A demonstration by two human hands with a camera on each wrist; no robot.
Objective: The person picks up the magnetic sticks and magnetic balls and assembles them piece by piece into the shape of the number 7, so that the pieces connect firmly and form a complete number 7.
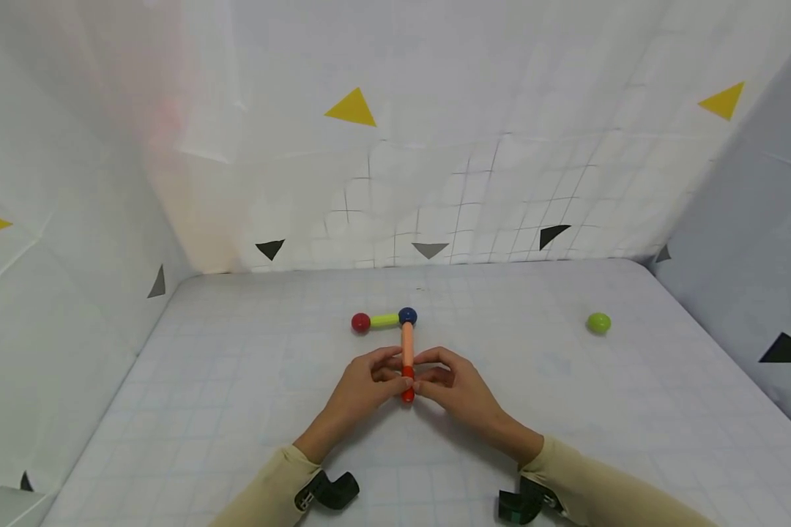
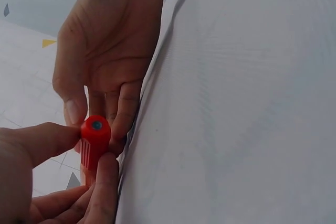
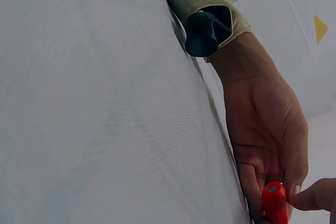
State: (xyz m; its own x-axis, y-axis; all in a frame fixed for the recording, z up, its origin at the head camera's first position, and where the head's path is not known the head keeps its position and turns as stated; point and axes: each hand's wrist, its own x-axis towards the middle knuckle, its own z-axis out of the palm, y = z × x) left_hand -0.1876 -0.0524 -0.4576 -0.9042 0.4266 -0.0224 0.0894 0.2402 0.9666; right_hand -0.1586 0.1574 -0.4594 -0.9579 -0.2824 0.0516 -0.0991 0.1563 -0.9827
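Observation:
Both hands meet at a short red stick (image 1: 408,396) near the middle of the table. My left hand (image 1: 364,386) pinches it from the left with thumb and fingers. From the other side, the thumb and fingers of my right hand (image 1: 463,389) hold it too. A peach-coloured stick (image 1: 407,340) runs from the red one up to a dark blue ball (image 1: 407,315). Left of that ball, a lime stick (image 1: 384,320) reaches to a red ball (image 1: 360,323). In the left wrist view, a small grey dot marks the end of the red stick (image 2: 96,145).
A loose green ball (image 1: 598,323) lies far to the right on the white table (image 1: 250,410). White sheets with yellow and black triangles stand behind and at both sides. Each wrist carries a small black camera (image 1: 338,490).

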